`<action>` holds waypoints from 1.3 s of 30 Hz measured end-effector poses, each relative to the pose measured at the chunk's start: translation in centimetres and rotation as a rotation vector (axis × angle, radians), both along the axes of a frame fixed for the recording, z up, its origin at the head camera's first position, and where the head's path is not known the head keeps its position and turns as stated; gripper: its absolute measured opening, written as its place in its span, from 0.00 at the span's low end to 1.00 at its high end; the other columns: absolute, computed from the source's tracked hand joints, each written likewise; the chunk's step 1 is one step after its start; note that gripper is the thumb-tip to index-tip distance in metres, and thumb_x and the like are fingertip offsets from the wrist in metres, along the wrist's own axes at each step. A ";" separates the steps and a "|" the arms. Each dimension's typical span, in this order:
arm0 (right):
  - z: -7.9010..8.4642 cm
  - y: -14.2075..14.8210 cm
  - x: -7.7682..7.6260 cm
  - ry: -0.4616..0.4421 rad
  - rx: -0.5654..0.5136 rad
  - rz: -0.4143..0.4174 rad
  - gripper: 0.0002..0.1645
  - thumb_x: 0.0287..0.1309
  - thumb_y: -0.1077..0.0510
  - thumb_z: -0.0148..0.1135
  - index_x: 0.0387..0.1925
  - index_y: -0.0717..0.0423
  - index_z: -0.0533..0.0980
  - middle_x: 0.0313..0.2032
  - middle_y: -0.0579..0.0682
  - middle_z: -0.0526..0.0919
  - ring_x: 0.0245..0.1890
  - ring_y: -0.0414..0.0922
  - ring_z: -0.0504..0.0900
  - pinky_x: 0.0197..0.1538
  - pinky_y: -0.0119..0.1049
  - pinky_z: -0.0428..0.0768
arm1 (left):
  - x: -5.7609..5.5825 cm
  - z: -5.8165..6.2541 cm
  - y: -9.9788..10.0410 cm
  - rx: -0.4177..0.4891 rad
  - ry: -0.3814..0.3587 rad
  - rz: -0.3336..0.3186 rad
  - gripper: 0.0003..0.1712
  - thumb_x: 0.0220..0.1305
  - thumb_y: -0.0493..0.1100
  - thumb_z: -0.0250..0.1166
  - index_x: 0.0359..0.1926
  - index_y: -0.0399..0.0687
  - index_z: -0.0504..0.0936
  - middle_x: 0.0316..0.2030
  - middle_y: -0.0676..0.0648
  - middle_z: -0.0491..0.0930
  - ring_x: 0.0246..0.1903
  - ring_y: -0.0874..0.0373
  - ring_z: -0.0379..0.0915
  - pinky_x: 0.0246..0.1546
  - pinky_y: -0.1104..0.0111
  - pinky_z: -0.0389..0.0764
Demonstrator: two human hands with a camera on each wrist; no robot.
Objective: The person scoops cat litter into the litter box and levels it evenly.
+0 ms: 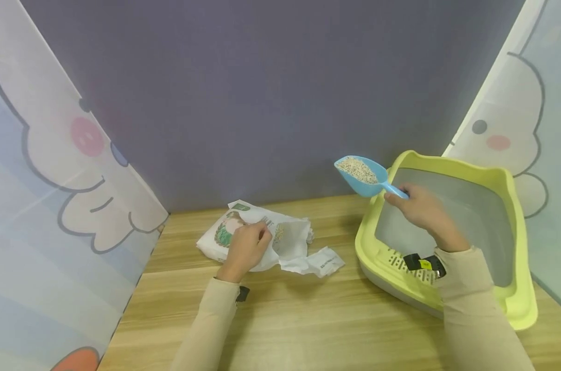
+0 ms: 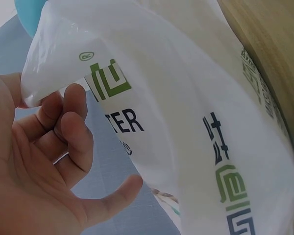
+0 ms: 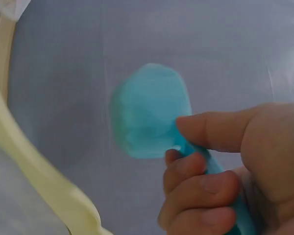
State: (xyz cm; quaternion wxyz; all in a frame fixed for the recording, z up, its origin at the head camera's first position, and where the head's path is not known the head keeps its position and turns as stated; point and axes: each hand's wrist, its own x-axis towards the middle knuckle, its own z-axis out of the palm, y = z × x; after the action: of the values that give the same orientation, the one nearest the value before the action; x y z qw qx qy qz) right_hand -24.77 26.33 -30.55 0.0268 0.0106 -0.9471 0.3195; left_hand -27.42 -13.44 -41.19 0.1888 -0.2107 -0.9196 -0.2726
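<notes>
Right hand (image 1: pixel 419 208) gripping a scoop (image 1: pixel 370 186) of pellets (image 1: pixel 357 170) above the tray (image 1: pixel 519 232), I pinch the bag (image 1: pixel 291 242) with my left hand (image 1: pixel 247 245).

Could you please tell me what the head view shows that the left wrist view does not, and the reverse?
Only the head view shows the right hand, the yellow-rimmed tray and the pale granules in the blue scoop.

Only the left wrist view shows the left palm and "TER" lettering.

Both show the left hand, the white bag and the wooden table.
</notes>
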 end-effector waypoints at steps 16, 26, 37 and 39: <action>0.5 9.9 -2.1 0.090 0.025 -0.179 0.33 0.69 0.30 0.50 0.29 0.55 0.68 0.23 0.46 0.63 0.28 0.46 0.64 0.30 0.41 0.64 | -0.2 0.0 -0.3 -0.002 0.024 0.000 0.16 0.66 0.39 0.54 0.19 0.53 0.67 0.14 0.56 0.63 0.16 0.62 0.57 0.21 0.69 0.62; -1.8 13.6 -1.8 0.104 0.032 -0.266 0.34 0.68 0.31 0.52 0.16 0.49 0.63 0.16 0.42 0.61 0.20 0.42 0.62 0.26 0.40 0.63 | 0.0 -0.1 -0.2 0.011 0.006 -0.004 0.16 0.66 0.39 0.54 0.19 0.53 0.68 0.14 0.56 0.63 0.17 0.62 0.58 0.22 0.69 0.63; -3.2 14.5 -1.0 0.095 -0.003 -0.307 0.35 0.69 0.32 0.52 0.13 0.48 0.62 0.13 0.40 0.60 0.17 0.41 0.61 0.22 0.40 0.62 | 0.1 -0.1 -0.3 0.019 0.006 -0.011 0.17 0.65 0.39 0.54 0.18 0.53 0.66 0.14 0.57 0.62 0.16 0.63 0.56 0.21 0.69 0.62; -3.5 14.6 -0.9 0.100 0.001 -0.309 0.35 0.69 0.33 0.53 0.14 0.49 0.62 0.13 0.40 0.60 0.17 0.42 0.61 0.23 0.40 0.63 | 0.1 -0.1 -0.3 0.019 0.000 -0.007 0.17 0.65 0.39 0.55 0.18 0.53 0.66 0.14 0.57 0.62 0.16 0.63 0.56 0.21 0.69 0.62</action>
State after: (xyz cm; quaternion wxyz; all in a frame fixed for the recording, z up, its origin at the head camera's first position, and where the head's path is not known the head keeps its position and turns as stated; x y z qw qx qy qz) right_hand -25.63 40.93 -34.01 0.1229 -0.1191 -0.9351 0.3103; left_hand -27.30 -13.71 -41.28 0.1900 -0.2122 -0.9162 -0.2819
